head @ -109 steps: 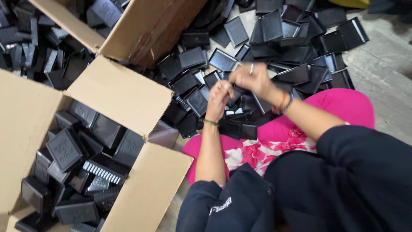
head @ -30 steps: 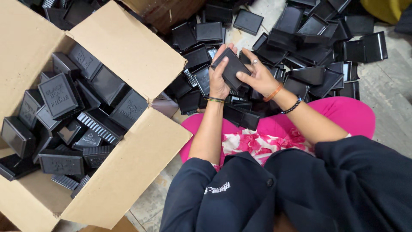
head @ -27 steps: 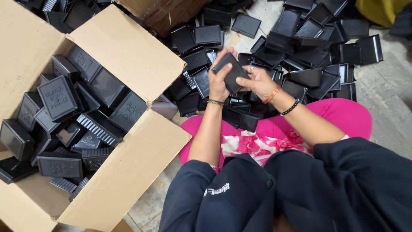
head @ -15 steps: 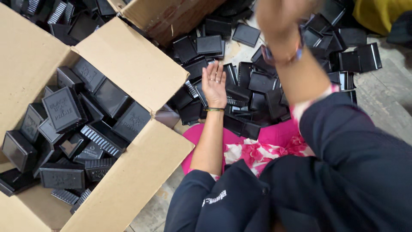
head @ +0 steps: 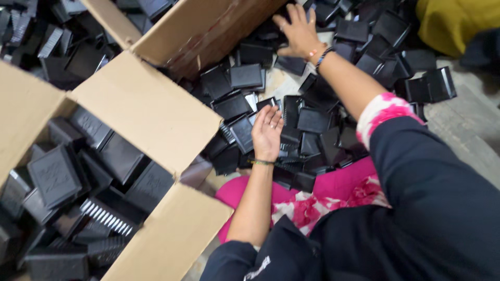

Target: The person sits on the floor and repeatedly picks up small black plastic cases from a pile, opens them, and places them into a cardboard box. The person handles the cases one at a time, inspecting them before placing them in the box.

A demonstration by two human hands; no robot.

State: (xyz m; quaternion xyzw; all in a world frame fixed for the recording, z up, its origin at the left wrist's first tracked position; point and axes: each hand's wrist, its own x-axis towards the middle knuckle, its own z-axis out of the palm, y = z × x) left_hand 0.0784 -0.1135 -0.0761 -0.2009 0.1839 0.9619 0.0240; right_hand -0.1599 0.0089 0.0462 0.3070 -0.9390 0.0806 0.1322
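My left hand (head: 267, 132) rests palm up, fingers apart, on a heap of flat black plastic square parts (head: 312, 120) on the floor; nothing lies in it. My right hand (head: 297, 32) stretches far forward with fingers spread, pressing on black parts beside the wall of the far cardboard box (head: 208, 26). It holds nothing that I can see. A large open cardboard box (head: 151, 112) at the left is full of the same black square parts (head: 54, 177).
A pink patterned garment (head: 333, 195) covers my lap below the heap. A yellow cloth (head: 453, 23) lies at the top right. Grey bare floor (head: 469, 135) shows at the right. The box flaps jut toward my left arm.
A second ago both hands held one black part together. Now the part is gone, the right hand has reached far forward and the left has dropped open onto the heap.
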